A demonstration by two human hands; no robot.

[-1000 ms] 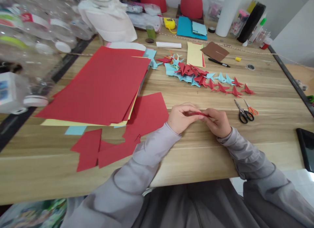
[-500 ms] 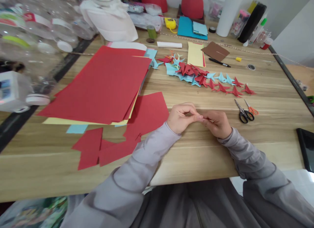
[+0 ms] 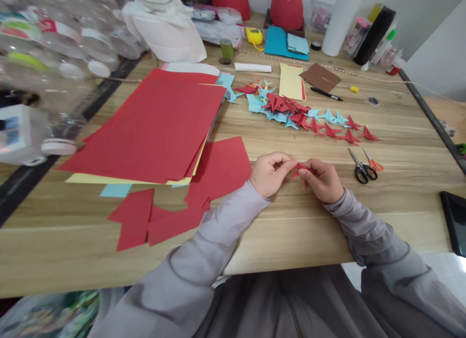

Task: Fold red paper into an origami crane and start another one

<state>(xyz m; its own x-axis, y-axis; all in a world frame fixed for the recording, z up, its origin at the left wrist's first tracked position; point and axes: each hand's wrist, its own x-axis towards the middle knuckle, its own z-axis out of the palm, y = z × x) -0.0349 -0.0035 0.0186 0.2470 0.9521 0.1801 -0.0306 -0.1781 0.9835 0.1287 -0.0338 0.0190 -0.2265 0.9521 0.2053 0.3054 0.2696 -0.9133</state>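
A small red origami crane is between my two hands, above the table's front half. My right hand is closed on it, thumb and fingers pinching its body. My left hand is also closed, with thumb and forefinger at the crane's left tip. Part of the paper is hidden by the fingers. Beyond my hands, red cranes and light blue cranes lie in rows, with more heaped to their left. Black-handled scissors and small orange scissors rest right of my right hand.
A stack of large red sheets spreads across the left, with cut red pieces in front. Plastic bottles crowd the far left. Behind the cranes are yellow paper, brown paper and a black pen.
My fingers have parted slightly, and the red crane between them now shows. My right hand has turned a little, while the things on the table have stayed put.
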